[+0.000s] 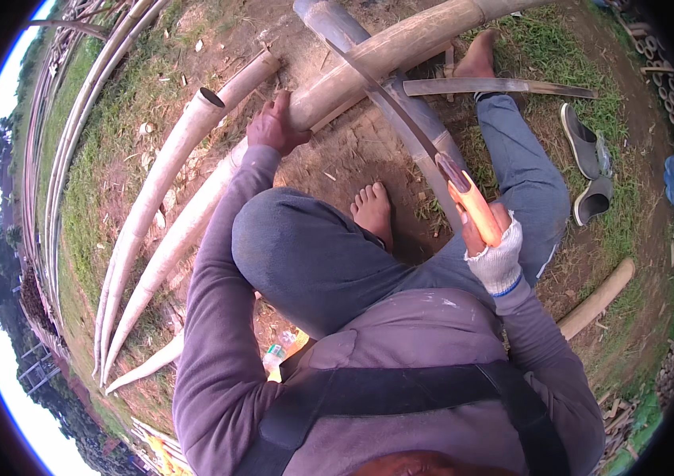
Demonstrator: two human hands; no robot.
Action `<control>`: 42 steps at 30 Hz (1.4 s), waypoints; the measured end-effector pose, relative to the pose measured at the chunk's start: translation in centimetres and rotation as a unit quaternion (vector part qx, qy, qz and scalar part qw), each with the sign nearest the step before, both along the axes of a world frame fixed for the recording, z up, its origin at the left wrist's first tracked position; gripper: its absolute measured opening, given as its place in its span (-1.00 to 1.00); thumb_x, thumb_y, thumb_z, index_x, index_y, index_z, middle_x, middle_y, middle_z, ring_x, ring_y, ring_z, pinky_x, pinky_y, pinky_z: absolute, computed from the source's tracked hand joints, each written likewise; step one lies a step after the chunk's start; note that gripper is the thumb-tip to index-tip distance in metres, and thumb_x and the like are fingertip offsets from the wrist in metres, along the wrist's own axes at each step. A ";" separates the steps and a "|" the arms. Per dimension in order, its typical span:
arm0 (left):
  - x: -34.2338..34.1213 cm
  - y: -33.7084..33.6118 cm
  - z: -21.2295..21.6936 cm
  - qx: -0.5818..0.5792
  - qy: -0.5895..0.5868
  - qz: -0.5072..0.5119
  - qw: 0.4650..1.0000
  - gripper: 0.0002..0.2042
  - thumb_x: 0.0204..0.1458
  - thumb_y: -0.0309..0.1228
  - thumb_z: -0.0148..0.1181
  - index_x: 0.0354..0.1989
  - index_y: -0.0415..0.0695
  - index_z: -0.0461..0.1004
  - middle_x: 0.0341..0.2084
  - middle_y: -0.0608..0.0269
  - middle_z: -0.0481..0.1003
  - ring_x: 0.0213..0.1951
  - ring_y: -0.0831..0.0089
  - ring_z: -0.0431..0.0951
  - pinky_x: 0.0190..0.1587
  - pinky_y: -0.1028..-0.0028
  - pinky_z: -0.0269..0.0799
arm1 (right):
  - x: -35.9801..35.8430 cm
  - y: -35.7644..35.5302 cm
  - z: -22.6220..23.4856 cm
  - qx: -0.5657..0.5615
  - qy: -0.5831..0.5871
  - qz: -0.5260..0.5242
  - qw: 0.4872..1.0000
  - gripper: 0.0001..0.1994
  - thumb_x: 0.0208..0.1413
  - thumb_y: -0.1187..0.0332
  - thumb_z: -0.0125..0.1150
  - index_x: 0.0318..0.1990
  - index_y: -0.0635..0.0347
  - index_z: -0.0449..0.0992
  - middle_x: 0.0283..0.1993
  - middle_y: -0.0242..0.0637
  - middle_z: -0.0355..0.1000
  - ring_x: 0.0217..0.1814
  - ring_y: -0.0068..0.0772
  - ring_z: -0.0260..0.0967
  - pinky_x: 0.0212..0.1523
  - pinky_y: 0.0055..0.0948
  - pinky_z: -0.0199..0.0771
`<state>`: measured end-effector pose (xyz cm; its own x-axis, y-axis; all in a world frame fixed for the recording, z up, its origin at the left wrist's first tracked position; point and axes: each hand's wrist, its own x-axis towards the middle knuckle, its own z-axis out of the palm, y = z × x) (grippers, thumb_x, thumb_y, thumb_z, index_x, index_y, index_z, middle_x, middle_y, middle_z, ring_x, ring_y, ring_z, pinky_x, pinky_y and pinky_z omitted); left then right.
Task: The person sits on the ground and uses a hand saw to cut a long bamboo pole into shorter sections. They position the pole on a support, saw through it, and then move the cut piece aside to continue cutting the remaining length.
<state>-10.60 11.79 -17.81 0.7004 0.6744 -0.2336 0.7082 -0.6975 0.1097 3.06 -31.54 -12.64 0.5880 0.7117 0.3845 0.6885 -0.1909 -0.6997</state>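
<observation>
A thick bamboo pole slants from the lower left to the upper right, lying across a greyer bamboo pole. My bare left hand is closed over the slanting pole, thumb toward the right; the hand hides part of it. In my right hand, which wears a white knitted glove with bare fingers, is the orange wooden handle of a hand saw. Its long thin blade reaches up and left across the top of the slanting pole, right of my left hand. The blade's teeth are too small to make out.
Further bamboo poles lie at the left, one with an open cut end. A split bamboo strip lies by my bare foot. Dark clogs rest on grass at the right, near a cut bamboo piece. My bent knee is in the middle.
</observation>
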 end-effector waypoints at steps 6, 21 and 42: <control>0.8 0.4 0.3 -0.011 -0.010 -0.013 1.000 0.04 -0.22 0.04 0.63 0.51 0.09 0.25 0.21 -0.11 0.53 0.19 -0.09 0.62 0.20 0.01 0.58 | 5.4 18.0 -0.5 0.012 0.007 -0.038 0.999 -0.69 0.24 0.20 0.46 -0.22 0.29 0.55 -0.44 0.11 0.50 -0.36 0.32 0.51 -0.38 -0.04 0.45; 2.0 0.8 0.4 -0.003 -0.004 -0.022 1.000 0.05 -0.22 0.06 0.62 0.51 0.06 0.23 0.21 -0.15 0.52 0.18 -0.11 0.63 0.23 0.03 0.58 | 6.4 19.4 0.2 0.032 0.045 -0.041 0.998 -0.65 0.23 0.13 0.44 -0.30 0.26 0.50 -0.42 0.12 0.51 -0.29 0.31 0.55 -0.29 0.05 0.51; 1.3 1.6 0.7 -0.013 -0.005 -0.002 1.000 0.06 -0.21 0.08 0.58 0.54 0.08 0.23 0.20 -0.12 0.54 0.20 -0.11 0.61 0.24 0.04 0.56 | 3.2 10.4 0.2 0.018 0.033 -0.003 0.999 -0.73 0.20 0.28 0.48 -0.29 0.26 0.50 -0.48 0.02 0.44 -0.44 0.18 0.49 -0.41 -0.07 0.45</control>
<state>-9.27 13.42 -17.08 0.7058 0.6649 -0.2445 0.7039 -0.6974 0.1352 6.28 -21.17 -12.41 0.6171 0.6941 0.3706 0.6397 -0.1684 -0.7499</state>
